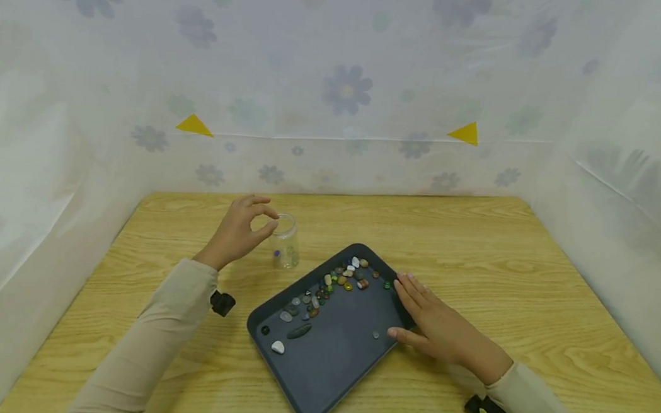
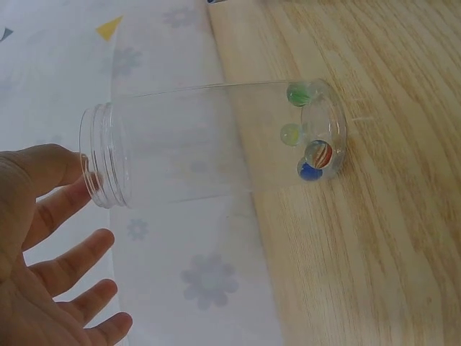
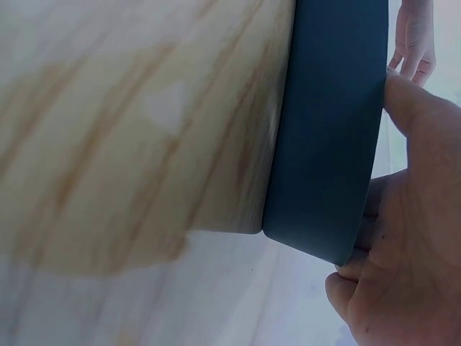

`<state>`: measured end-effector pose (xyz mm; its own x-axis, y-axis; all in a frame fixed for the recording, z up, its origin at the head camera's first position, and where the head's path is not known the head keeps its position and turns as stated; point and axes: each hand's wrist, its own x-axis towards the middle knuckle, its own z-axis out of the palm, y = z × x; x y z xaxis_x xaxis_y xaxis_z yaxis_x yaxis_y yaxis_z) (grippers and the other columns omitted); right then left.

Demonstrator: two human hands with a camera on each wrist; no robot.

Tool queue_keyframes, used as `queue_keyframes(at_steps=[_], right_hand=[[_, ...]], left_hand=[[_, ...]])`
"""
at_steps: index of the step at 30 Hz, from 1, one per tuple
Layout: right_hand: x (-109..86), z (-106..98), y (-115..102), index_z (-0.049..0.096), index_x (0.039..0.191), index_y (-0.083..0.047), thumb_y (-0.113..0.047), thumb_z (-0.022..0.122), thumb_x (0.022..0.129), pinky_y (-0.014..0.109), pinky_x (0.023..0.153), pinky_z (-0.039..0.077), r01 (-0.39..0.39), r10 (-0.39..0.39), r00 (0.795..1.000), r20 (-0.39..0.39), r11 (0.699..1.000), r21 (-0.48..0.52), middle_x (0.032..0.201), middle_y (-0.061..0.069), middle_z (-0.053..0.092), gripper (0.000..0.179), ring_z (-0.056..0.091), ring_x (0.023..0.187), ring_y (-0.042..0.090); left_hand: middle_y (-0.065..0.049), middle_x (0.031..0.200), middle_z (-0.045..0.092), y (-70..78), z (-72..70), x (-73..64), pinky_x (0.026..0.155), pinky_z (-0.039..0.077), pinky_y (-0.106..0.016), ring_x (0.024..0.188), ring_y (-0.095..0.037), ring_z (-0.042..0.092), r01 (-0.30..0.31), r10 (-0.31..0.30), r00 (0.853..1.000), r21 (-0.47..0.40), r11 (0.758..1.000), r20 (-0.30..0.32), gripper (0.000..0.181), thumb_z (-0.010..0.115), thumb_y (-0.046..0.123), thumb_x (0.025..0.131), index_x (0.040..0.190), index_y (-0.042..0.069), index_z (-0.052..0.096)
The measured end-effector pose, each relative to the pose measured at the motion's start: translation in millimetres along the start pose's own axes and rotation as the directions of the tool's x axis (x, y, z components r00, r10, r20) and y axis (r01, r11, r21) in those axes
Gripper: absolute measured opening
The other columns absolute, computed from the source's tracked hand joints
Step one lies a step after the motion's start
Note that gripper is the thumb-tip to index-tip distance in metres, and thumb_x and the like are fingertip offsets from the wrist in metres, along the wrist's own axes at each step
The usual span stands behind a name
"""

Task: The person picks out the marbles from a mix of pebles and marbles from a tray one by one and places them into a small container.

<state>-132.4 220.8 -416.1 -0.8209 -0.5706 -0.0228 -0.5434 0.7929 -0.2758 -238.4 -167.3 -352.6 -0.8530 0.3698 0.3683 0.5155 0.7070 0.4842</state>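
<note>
Transparent jar (image 1: 291, 242): upright on the bench (image 1: 476, 241), left of centre in the head view, mouth facing up, well apart from the bench's left edge. Left hand (image 1: 237, 232), at the jar's upper left: thumb and forefinger set narrow at the rim, other fingers spread; contact with the rim cannot be confirmed. In the left wrist view, a green marble (image 2: 299, 94), pale yellow marble (image 2: 290, 134), blue marble (image 2: 310, 171) and striped marble (image 2: 319, 153) lie at the jar's base.

A strip of bench separates jar from tray (image 1: 338, 358), dark, lower centre, set askew. From its left corner: a black round piece (image 1: 265, 330), white stone (image 1: 278, 347), long dark stone (image 1: 299, 331), then a band of mixed stones (image 1: 342, 280) along the upper left wall. Tray floor right of this band gives the widest span for movement; a clear piece (image 1: 376, 335) and green piece (image 1: 387, 286) lie near the right wall.

Right hand (image 1: 442, 327), right of centre: fingers straight, thumb wide of them, touching the tray's right rim. Beyond it, bench extends to its right edge, well apart.
</note>
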Motion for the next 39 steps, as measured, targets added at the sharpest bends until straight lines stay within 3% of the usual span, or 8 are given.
queue_keyframes(at_steps=[10, 22, 27, 32, 39], right_hand=[[-1.2, 1.0, -1.1, 0.018, 0.152, -0.001, -0.061, 0.045, 0.093, 0.053, 0.116, 0.02, 0.003, -0.003, 1.0, -0.006, 1.0, -0.005, 0.159, 0.017, 0.011, 0.088, 0.011, 0.146, 0.034], [-2.3, -0.3, -2.0, 0.019, 0.152, -0.001, -0.061, 0.044, 0.093, 0.053, 0.116, 0.02, -0.003, 0.003, 1.0, -0.006, 1.0, -0.003, 0.159, 0.017, 0.011, 0.088, 0.011, 0.146, 0.035], [-2.8, -0.4, -2.2, 0.018, 0.152, -0.001, -0.061, 0.044, 0.093, 0.053, 0.116, 0.02, -0.007, 0.007, 1.0, -0.003, 1.0, 0.001, 0.159, 0.017, 0.011, 0.088, 0.011, 0.146, 0.035], [-2.6, 1.3, -1.8, 0.018, 0.152, -0.002, -0.061, 0.044, 0.093, 0.053, 0.116, 0.019, -0.005, 0.005, 1.0, -0.007, 1.0, -0.003, 0.159, 0.016, 0.01, 0.088, 0.011, 0.146, 0.034], [-2.8, 2.8, -1.8, 0.017, 0.152, -0.002, -0.062, 0.043, 0.093, 0.052, 0.116, 0.018, -0.007, 0.007, 1.0, -0.006, 1.0, -0.002, 0.16, 0.016, 0.01, 0.088, 0.01, 0.147, 0.032]], left_hand=[[-0.02, 0.137, 0.049, 8.2, 0.0, 0.9, 0.11, 0.027, -0.059, 0.134, -0.041, 0.033, -0.034, 0.034, 0.999, -0.001, 0.999, -0.013, 0.019, 0.066, 0.015, 0.091, 0.106, 0.004, 0.069], [-0.019, 0.137, 0.05, 43.9, 13.7, 7.8, 0.113, 0.023, -0.057, 0.136, -0.04, 0.03, -0.132, 0.132, 0.991, -0.001, 0.991, -0.007, 0.014, 0.069, 0.017, 0.089, 0.101, 0.009, 0.071], [-0.016, 0.139, 0.048, 60.6, 26.4, 8.7, 0.113, 0.024, -0.056, 0.139, -0.039, 0.027, -0.169, 0.169, 0.985, -0.004, 0.986, 0.037, 0.014, 0.069, 0.017, 0.089, 0.101, 0.011, 0.071], [-0.017, 0.14, 0.047, 68.1, 42.0, 4.4, 0.114, 0.022, -0.056, 0.14, -0.041, 0.025, -0.223, 0.219, 0.972, 0.048, 0.974, 0.085, 0.014, 0.072, 0.018, 0.087, 0.099, 0.012, 0.072], [-0.022, 0.14, 0.045, 68.3, 59.1, -5.1, 0.115, 0.021, -0.056, 0.139, -0.046, 0.024, -0.332, 0.3, 0.935, 0.163, 0.929, 0.19, 0.013, 0.076, 0.021, 0.083, 0.092, 0.013, 0.072]])
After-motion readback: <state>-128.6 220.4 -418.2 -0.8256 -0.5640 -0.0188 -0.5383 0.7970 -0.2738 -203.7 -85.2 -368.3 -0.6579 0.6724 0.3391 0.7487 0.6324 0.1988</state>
